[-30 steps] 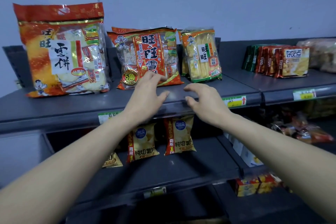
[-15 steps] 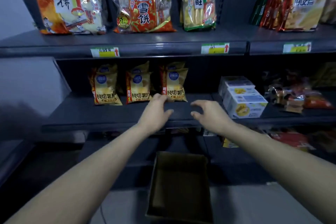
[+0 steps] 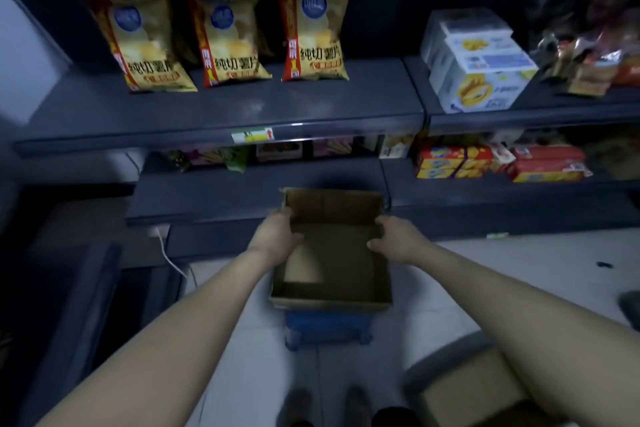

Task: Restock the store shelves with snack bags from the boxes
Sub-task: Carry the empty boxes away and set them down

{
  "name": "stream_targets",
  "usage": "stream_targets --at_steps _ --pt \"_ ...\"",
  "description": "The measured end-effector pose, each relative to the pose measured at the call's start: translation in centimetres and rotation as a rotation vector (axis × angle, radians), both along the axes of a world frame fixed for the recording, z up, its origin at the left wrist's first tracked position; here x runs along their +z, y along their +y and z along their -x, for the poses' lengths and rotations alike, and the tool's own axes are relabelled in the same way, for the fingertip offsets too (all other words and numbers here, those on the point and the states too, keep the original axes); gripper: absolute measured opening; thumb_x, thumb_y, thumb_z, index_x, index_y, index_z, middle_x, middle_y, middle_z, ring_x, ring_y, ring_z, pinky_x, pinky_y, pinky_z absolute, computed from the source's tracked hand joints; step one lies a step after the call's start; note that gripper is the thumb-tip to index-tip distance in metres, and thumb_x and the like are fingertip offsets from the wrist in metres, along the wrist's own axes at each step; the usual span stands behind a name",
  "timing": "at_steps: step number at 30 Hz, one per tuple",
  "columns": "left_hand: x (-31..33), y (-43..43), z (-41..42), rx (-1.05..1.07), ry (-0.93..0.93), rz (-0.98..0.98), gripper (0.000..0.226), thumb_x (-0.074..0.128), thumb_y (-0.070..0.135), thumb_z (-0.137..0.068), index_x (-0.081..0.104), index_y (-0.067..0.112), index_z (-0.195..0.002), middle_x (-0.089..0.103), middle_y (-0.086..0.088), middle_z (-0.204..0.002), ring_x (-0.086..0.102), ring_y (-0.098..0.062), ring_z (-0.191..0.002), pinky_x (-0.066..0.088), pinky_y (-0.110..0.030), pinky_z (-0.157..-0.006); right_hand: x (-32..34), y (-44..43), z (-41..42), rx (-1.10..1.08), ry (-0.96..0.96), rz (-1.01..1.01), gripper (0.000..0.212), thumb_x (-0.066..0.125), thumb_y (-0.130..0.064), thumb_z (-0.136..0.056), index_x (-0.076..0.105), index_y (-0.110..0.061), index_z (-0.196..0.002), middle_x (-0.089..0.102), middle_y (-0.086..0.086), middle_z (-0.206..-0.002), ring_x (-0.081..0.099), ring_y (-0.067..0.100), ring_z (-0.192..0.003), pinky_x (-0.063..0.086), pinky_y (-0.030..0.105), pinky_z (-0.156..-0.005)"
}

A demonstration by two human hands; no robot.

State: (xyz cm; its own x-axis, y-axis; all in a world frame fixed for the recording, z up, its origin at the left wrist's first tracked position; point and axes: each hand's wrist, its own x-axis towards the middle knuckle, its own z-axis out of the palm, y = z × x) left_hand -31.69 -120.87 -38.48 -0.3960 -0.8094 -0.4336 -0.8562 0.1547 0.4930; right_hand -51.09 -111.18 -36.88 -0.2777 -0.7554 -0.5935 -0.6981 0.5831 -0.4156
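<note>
An open cardboard box [image 3: 332, 293] with nothing inside stands on a blue stool [image 3: 327, 328] in front of the shelves. My left hand [image 3: 277, 236] grips the box's left wall near its far corner. On the opposite wall, my right hand [image 3: 394, 239] holds the rim. Three yellow chip bags [image 3: 228, 42] stand in a row on the grey shelf [image 3: 221, 111] above.
White cartons [image 3: 474, 59] sit on the same shelf to the right. Red and yellow biscuit packs [image 3: 498, 163] fill the lower shelf. A second cardboard box [image 3: 474, 392] lies on the tiled floor at lower right. A white cable [image 3: 171, 258] hangs at left.
My view has dropped from the top shelf to the floor. Both hands came down from the shelf edge and took hold of the box's side walls.
</note>
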Motion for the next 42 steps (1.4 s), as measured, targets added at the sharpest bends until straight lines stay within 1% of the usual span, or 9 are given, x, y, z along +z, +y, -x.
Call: stream_targets --at_steps 4,7,11,17,22,33,37,39,42 --pt "-4.4 0.0 -1.0 -0.016 -0.075 -0.027 0.048 0.059 0.017 -0.090 0.044 0.006 -0.134 0.045 -0.015 -0.134 0.052 -0.032 -0.117 0.045 -0.037 -0.098 -5.3 0.2 -0.2 -0.066 -0.010 -0.059 0.055 0.056 -0.028 -0.093 0.038 -0.005 -0.139 0.049 0.013 -0.138 0.050 0.027 -0.122 0.045 0.032 -0.098" --pt "-7.4 -0.6 -1.4 -0.009 -0.120 -0.050 0.046 0.057 0.016 -0.090 0.043 0.006 -0.133 0.043 -0.015 -0.132 0.053 -0.035 -0.113 0.045 -0.038 -0.097 -8.8 0.2 0.0 -0.132 -0.026 -0.068 0.062 0.056 -0.028 -0.093 0.030 -0.008 -0.145 0.048 0.011 -0.140 0.051 0.027 -0.122 0.046 0.031 -0.097" --pt "-10.9 -1.4 -1.8 0.010 -0.152 -0.064 0.050 0.056 0.018 -0.091 0.038 0.008 -0.136 0.035 -0.016 -0.137 0.050 -0.037 -0.117 0.041 -0.040 -0.102 -12.3 -0.2 0.3 -0.206 0.006 -0.037 0.055 0.056 -0.025 -0.091 0.037 -0.010 -0.140 0.050 0.014 -0.136 0.054 0.031 -0.117 0.048 0.035 -0.093" --pt "-14.1 -1.9 -1.2 0.064 -0.155 -0.134 0.064 0.056 0.021 -0.093 0.024 0.018 -0.148 0.036 -0.018 -0.145 0.044 -0.036 -0.128 0.038 -0.037 -0.104 -15.2 0.1 0.8 -0.276 0.021 -0.050 0.065 0.056 -0.021 -0.093 0.024 -0.019 -0.149 0.047 0.011 -0.142 0.049 0.032 -0.127 0.044 0.037 -0.104" --pt "-15.8 -2.8 -1.3 0.107 -0.189 -0.070 0.058 0.057 0.022 -0.092 0.033 0.017 -0.145 0.048 -0.013 -0.141 0.048 -0.031 -0.127 0.044 -0.036 -0.100 -16.7 0.3 1.3 -0.243 0.047 -0.119 0.058 0.048 -0.025 -0.098 0.023 -0.019 -0.150 0.037 0.007 -0.151 0.038 0.028 -0.136 0.036 0.032 -0.108" --pt "-12.3 -3.9 0.8 0.028 -0.243 -0.020 0.052 0.057 0.031 -0.091 0.044 0.016 -0.140 0.055 -0.015 -0.134 0.052 -0.032 -0.122 0.046 -0.036 -0.096 -13.0 1.6 2.4 -0.226 0.081 -0.138 0.060 0.048 -0.035 -0.096 0.026 -0.016 -0.149 0.039 0.010 -0.149 0.039 0.028 -0.136 0.035 0.031 -0.108" --pt "-9.3 -3.3 2.4 -0.022 -0.202 -0.043 0.060 0.057 0.038 -0.090 0.039 0.017 -0.143 0.052 -0.012 -0.138 0.053 -0.030 -0.122 0.048 -0.038 -0.097 -9.9 3.1 3.0 -0.375 0.145 -0.048 0.051 0.051 -0.034 -0.095 0.044 -0.014 -0.141 0.052 0.012 -0.138 0.049 0.030 -0.127 0.041 0.033 -0.101" --pt "-7.5 -2.9 3.5 -0.091 -0.179 -0.020 0.055 0.055 0.030 -0.093 0.038 0.017 -0.143 0.050 -0.012 -0.140 0.052 -0.030 -0.123 0.047 -0.037 -0.098 -8.4 4.3 3.2 -0.444 0.247 -0.020 0.040 0.048 -0.021 -0.094 0.053 -0.015 -0.133 0.057 0.013 -0.131 0.053 0.032 -0.121 0.044 0.032 -0.097" --pt "-4.7 -2.2 5.4 -0.221 -0.148 0.019 0.050 0.047 0.010 -0.095 0.038 0.016 -0.143 0.047 -0.012 -0.142 0.050 -0.028 -0.124 0.046 -0.034 -0.099 -5.7 7.1 3.5 -0.539 0.335 -0.031 0.041 0.046 -0.008 -0.088 0.056 -0.013 -0.128 0.058 0.014 -0.129 0.055 0.031 -0.120 0.046 0.032 -0.097"
